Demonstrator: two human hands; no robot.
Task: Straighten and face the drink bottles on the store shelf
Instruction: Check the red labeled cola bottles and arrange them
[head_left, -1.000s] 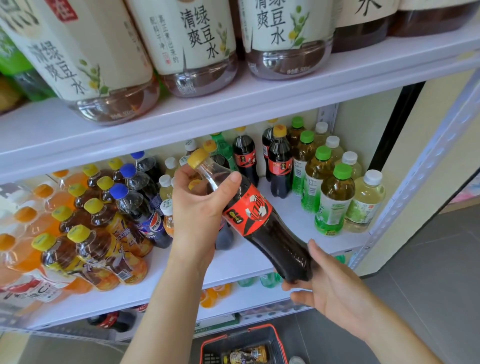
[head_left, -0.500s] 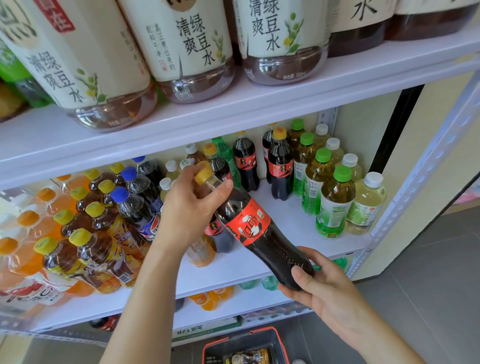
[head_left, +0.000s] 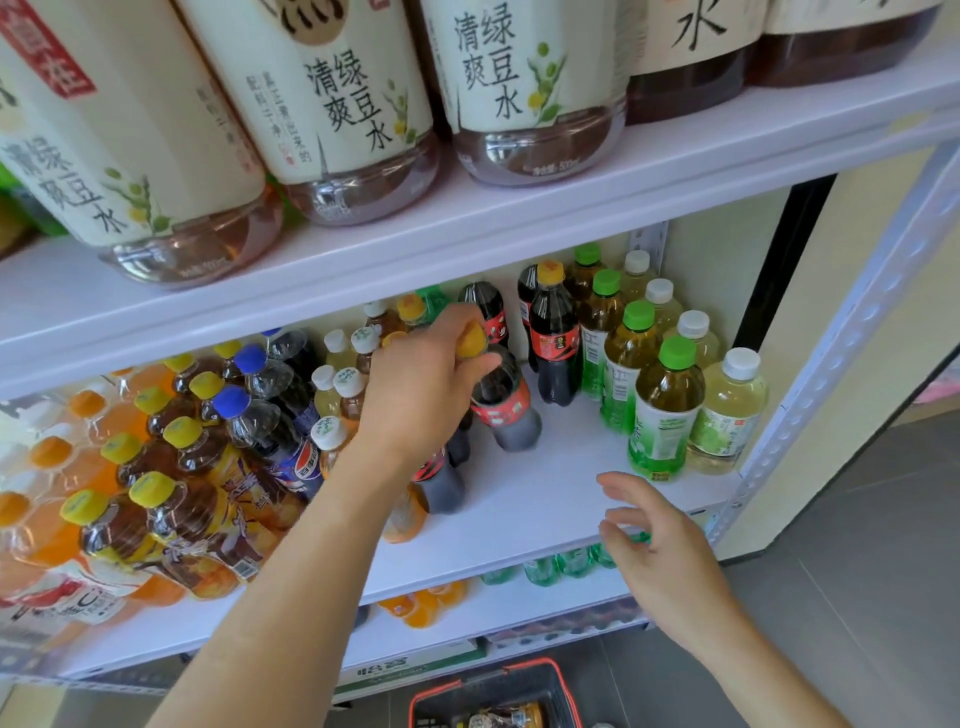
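A cola bottle (head_left: 506, 410), filled with dark liquid and wrapped in a red label, is pinched at its yellow cap by the left hand (head_left: 426, 384), fingers curled over the top. The bottle is set near the middle of the shelf (head_left: 545, 499), slightly tilted, just left of two upright colas (head_left: 553, 338) with the same red label. The right hand (head_left: 660, 545) is held over the shelf's front edge, fingers loosely spread, nothing in it.

Toward the right edge, green-capped teas (head_left: 667, 410) with amber liquid and white-capped bottles (head_left: 732, 410) with pale liquid are lined up. Left of the wrist, blue-capped Pepsi bottles (head_left: 270, 431) are seen, then yellow-capped brown teas (head_left: 171, 519), then orange drinks (head_left: 47, 467) at the left edge.

On the upper shelf (head_left: 467, 228), large bottles (head_left: 363, 119) of pinkish liquid are stood, their cream labels marked 绿豆水. On the floor, a red-rimmed basket (head_left: 566, 691) is seen with a bottle in it.
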